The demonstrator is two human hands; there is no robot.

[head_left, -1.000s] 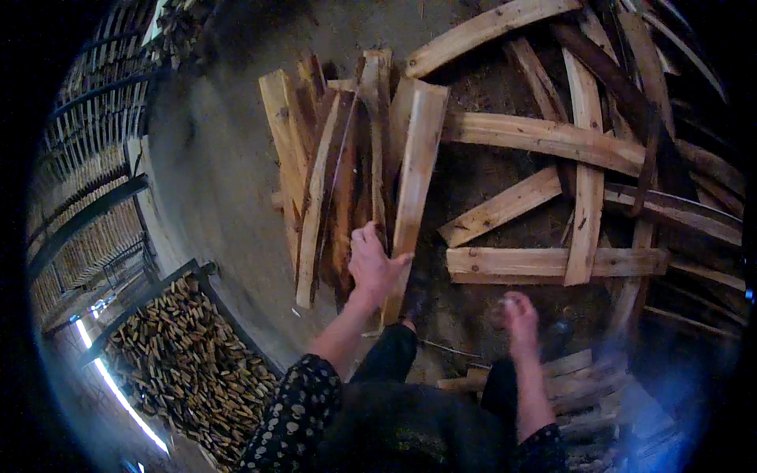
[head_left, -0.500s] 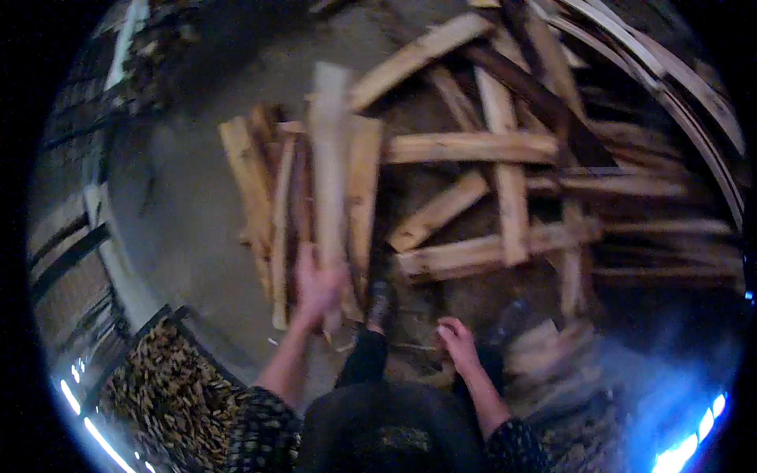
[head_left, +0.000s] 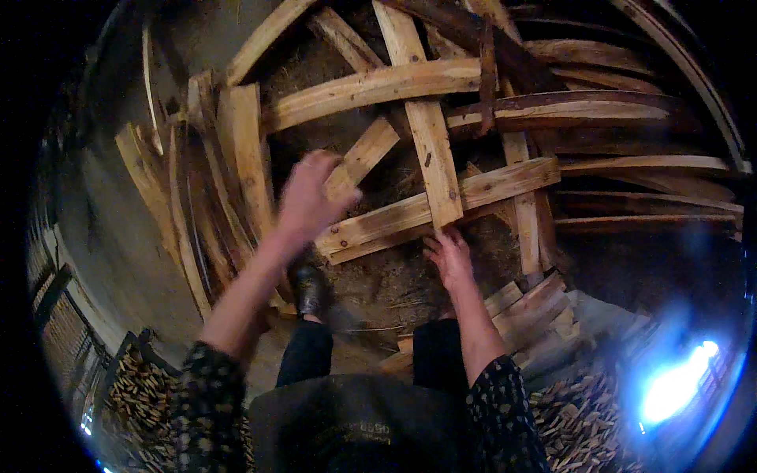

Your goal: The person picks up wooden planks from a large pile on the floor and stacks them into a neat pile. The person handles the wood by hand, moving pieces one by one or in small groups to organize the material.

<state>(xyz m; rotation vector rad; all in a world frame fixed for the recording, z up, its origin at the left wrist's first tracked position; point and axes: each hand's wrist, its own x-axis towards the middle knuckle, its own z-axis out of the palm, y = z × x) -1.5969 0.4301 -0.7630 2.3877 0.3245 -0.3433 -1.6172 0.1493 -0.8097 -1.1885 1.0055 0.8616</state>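
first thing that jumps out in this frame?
The tangle of pale wooden planks crossing one another over the dirt ground, filling the upper half of the view. Next, the person's two bare hands reaching into it: the left hand is on the end of a short plank left of centre, blurred, and the right hand rests at the lower edge of a long plank lying across the middle. A bright glare sits at lower right.

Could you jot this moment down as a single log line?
left hand: on end of short plank | right hand: at long nailed plank | around: plank stack, black shoe
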